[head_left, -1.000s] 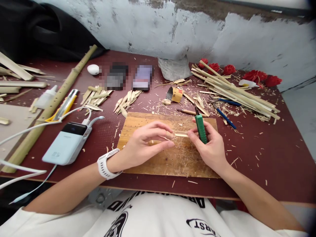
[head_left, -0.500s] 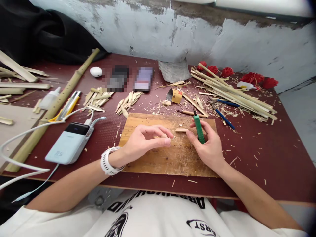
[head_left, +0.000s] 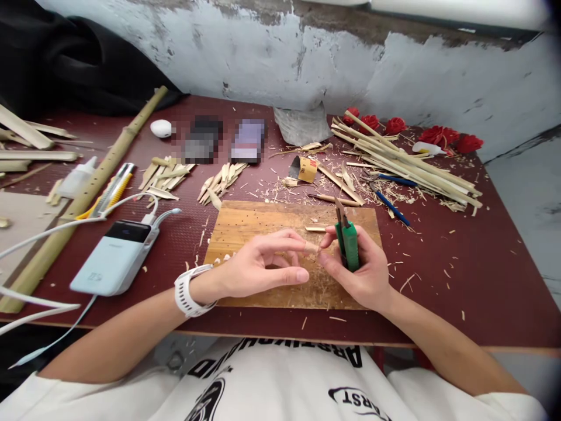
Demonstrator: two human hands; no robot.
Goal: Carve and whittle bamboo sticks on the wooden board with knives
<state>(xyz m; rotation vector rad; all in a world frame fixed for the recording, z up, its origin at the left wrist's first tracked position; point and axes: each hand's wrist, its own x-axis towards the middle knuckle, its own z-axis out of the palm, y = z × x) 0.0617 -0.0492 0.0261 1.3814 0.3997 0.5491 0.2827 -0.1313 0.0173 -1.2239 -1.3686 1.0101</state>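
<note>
My right hand [head_left: 362, 269] is wrapped round a green-handled knife [head_left: 349, 245], its dark blade pointing up and away from me. The thumb and forefinger of that hand meet at the tip of a finger of my left hand [head_left: 263, 263], where a pale band-like covering shows. My left hand is open, thumb and fingers apart, above the wooden board [head_left: 258, 219]. A short bamboo piece [head_left: 315, 228] lies on the board just beyond the fingertips.
Behind the board are piles of bamboo slivers [head_left: 223, 180], a yellow sandpaper roll [head_left: 307, 169], blue-handled pliers [head_left: 392, 207] and long bamboo strips [head_left: 412, 161]. Red flowers [head_left: 433, 135] sit at the back right. To the left are a power bank [head_left: 109, 263], a bamboo pole [head_left: 109, 161] and a yellow cutter [head_left: 114, 190].
My hands have come together, with right fingertips now at a left fingertip. The bamboo piece near my right fingers now lies apart on the board. The knife has turned more upright.
</note>
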